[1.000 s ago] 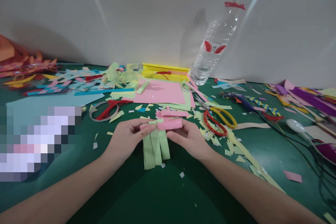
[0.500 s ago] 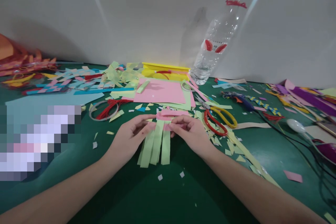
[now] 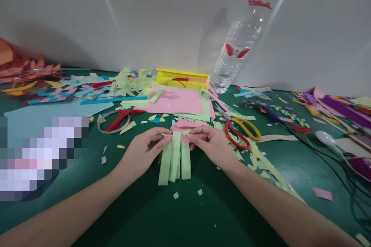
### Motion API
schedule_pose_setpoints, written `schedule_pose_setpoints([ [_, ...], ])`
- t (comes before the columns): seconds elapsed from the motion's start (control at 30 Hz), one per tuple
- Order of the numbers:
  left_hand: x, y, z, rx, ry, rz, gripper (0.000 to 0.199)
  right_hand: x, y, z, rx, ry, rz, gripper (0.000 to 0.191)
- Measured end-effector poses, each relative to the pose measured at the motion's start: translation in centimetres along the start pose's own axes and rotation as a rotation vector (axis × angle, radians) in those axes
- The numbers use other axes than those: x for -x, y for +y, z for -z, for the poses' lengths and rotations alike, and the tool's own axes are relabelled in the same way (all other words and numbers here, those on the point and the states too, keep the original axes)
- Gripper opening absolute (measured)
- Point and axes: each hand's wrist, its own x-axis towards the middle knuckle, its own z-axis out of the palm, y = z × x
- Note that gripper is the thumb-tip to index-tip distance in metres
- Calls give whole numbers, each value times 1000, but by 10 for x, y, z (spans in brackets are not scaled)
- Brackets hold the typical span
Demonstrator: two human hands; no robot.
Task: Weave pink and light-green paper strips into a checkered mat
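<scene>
Hanging green paper strips point(image 3: 174, 158) between left hand point(image 3: 145, 146) and right hand point(image 3: 211, 144).

Green strips point(image 3: 175, 158) between both hands point(image 3: 176, 142)

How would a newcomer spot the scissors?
Find the clear plastic bottle by the grey wall. On the green table in front of it, near the right hand, lie metal scissors. Among paper scraps, they alone have red and yellow loops.

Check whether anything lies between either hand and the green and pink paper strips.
Nothing visible does: the left hand and right hand both have fingers on the paper strips. The scissors lie off to the right, out of the way.
</scene>
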Motion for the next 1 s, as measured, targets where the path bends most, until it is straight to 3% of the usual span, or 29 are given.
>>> schedule_pose_setpoints([
  [0.3,1,-3,1,20,9,-12,26,0,2,-1,-40,-45,-9,23],
  [0.47,3,0,1,39,-45,-45,33,-1,2,-5,-76,-59,-41,19],
  [0.6,3,2,0,13,-52,-88,26,0,0,-6,-82,-56,-48,15],
  [1.0,1,-1,-1,-15,-49,-51,22,1,2,-5,-35,-62,-3,18],
])
